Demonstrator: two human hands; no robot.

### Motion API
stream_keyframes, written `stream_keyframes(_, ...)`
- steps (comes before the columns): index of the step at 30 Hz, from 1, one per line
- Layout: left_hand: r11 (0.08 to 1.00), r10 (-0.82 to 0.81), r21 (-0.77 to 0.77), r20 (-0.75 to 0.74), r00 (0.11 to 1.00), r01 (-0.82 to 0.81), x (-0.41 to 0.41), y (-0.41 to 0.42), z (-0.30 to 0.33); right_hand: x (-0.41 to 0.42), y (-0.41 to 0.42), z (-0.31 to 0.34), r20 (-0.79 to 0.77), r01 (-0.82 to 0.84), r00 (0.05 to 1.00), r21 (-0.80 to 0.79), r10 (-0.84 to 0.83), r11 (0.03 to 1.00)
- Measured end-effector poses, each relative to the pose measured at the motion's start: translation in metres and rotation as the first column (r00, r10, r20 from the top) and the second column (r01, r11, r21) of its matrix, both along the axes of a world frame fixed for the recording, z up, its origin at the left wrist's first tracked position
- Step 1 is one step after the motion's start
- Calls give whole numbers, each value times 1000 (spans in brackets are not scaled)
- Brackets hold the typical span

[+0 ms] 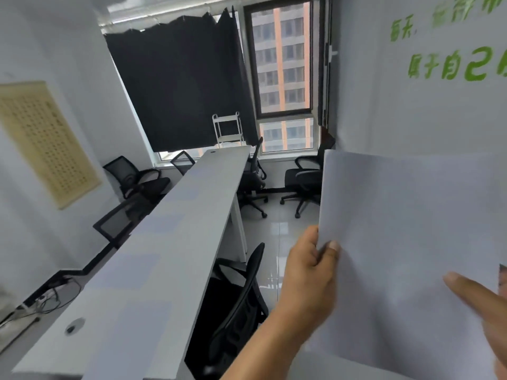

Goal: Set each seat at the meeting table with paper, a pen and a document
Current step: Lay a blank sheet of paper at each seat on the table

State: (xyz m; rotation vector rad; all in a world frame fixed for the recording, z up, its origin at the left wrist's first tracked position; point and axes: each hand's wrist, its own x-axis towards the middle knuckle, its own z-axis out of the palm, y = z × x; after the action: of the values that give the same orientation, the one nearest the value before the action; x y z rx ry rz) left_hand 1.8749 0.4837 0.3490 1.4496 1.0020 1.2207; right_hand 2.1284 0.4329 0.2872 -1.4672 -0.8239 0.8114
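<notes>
I hold a stack of white paper up in the air at the right of the view. My left hand pinches its left edge, thumb on the front. My right hand holds the stack at the lower right, with its thumb lying across the front sheet. The long white meeting table runs from the lower left toward the window. Several pale sheets lie along its top. No pen is visible.
Black mesh office chairs stand on both sides of the table: one close by me, others by the window and along the left wall. A white cart stands before the dark curtain. Cables lie on the floor at left.
</notes>
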Motion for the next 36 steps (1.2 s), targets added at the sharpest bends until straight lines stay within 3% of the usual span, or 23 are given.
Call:
stream_keyframes(4,995,97,-10,-2,995,-97,6,54,-3,-11,71,29,-24,-141,990,37,142,989)
stream_keyframes(9,979,201,-26,16,980,-200,6,131,-9,-24,163,42,-29,-192,980,67,195,979)
stream_keyframes(18,978,206,-34,82,975,-204,41,329,13,4,347,89,15,-228,974,92,228,969)
stream_keyframes(25,962,272,-35,65,960,-270,55,433,27,20,459,98,17,-255,967,119,255,960)
stream_keyframes(36,879,477,-52,68,876,-475,109,619,30,71,690,95,15,-430,901,170,434,887)
